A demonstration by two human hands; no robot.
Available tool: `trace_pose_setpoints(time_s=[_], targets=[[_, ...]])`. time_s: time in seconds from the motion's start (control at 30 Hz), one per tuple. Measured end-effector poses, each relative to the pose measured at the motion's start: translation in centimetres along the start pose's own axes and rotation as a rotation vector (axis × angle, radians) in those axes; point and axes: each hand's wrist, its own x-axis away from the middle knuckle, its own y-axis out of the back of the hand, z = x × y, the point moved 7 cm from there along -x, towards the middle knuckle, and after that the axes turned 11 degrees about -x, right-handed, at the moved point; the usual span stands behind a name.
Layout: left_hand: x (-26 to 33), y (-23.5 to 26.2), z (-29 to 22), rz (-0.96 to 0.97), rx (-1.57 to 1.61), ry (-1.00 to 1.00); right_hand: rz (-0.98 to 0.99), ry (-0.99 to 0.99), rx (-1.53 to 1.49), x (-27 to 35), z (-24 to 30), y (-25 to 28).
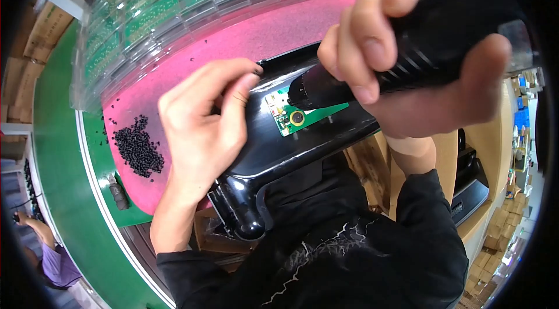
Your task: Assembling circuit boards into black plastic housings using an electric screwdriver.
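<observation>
My right hand (434, 108) grips a black electric screwdriver (431, 29), its nose pointing down and left at a small green circuit board (320, 116). The bit is hidden behind the nose, so I cannot tell whether it touches the board. The board lies in a glossy black plastic housing (262, 155). At the housing's far left edge, my left hand (204, 114) pinches a tiny black screw (258, 69) between thumb and forefinger. Left of that hand, a heap of small black screws (138, 147) is spread on a pink mat (233, 25).
Clear plastic trays (174, 27) of green boards stand behind the mat. A small dark cylindrical piece (118, 194) lies on the green tabletop (58, 152). On the right, a cardboard box (495, 134) holds another black housing (470, 198). Another person's purple sleeve (58, 265) shows far left.
</observation>
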Motion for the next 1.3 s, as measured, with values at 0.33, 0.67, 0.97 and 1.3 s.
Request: trace_pose_setpoints(time_s=[0.33,0.67,0.97,1.3], targets=[[-0.3,-0.2,-0.2,0.087,-0.072,0.077,-0.343,-0.176,0.268,0.7,-2.9,0.1],[0.1,-0.8,0.2,0.152,-0.05,0.022,-0.286,-0.173,0.261,-0.4,-4.2,-0.3],[0.2,-1.2,0.2,0.204,-0.077,0.003,-0.301,-0.168,0.217,-0.7,-5.2,-0.5],[0.8,-2.2,0.9,0.399,0.038,0.108,0.088,0.02,0.192,-0.8,1.4,-1.7]])
